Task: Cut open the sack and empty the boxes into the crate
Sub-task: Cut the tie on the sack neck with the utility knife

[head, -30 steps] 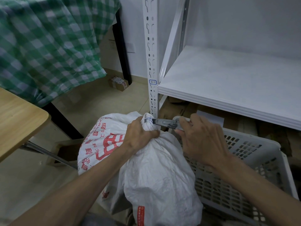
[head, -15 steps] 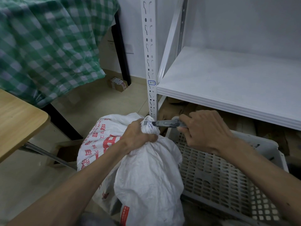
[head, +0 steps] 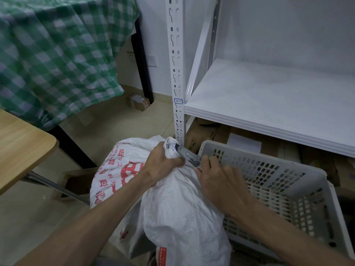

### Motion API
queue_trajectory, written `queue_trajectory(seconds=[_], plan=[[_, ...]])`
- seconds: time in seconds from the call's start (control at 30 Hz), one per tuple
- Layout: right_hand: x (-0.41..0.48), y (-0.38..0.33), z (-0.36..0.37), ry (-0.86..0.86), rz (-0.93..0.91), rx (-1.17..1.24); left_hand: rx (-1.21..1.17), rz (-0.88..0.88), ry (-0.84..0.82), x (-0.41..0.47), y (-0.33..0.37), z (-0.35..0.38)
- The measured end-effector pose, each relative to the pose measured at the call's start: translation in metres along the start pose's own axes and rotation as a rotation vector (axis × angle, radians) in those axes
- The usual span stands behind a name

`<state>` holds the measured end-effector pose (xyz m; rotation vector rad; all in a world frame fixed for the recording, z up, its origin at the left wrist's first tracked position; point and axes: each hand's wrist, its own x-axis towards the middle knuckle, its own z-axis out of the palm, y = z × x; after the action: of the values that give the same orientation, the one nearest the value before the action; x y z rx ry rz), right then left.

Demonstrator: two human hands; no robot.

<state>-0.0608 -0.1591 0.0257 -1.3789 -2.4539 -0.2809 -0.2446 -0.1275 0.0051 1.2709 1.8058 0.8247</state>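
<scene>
The sack [head: 172, 204] neck is gripped by the left hand [head: 163, 164] while the knife [head: 187, 155], clamped in the right hand [head: 219, 181], has been drawn nearer, tip still at the neck; no opening is yet visible, and the crate [head: 288, 181] holds no boxes.

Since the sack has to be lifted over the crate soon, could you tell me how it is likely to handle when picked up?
The sack is probably floppy: its white woven cloth creases and bunches where the left hand grips its neck. It bulges unevenly, so the load may shift and sag when lifted. Its weight cannot be told, and the slick-looking weave might slip in a loose grip.
</scene>
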Motion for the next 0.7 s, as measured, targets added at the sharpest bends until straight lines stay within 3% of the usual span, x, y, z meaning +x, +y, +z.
queue_trajectory(seconds=[0.23,0.4,0.7], plan=[[0.011,0.004,0.001,-0.025,-0.033,0.027,0.068,0.038,0.058,0.000,0.003,0.007],[0.024,0.026,-0.016,-0.212,-0.140,0.033,0.162,0.079,0.030,0.001,0.001,0.008],[0.010,0.014,0.000,-0.005,-0.037,0.063,0.084,0.023,-0.020,0.000,0.003,0.002]])
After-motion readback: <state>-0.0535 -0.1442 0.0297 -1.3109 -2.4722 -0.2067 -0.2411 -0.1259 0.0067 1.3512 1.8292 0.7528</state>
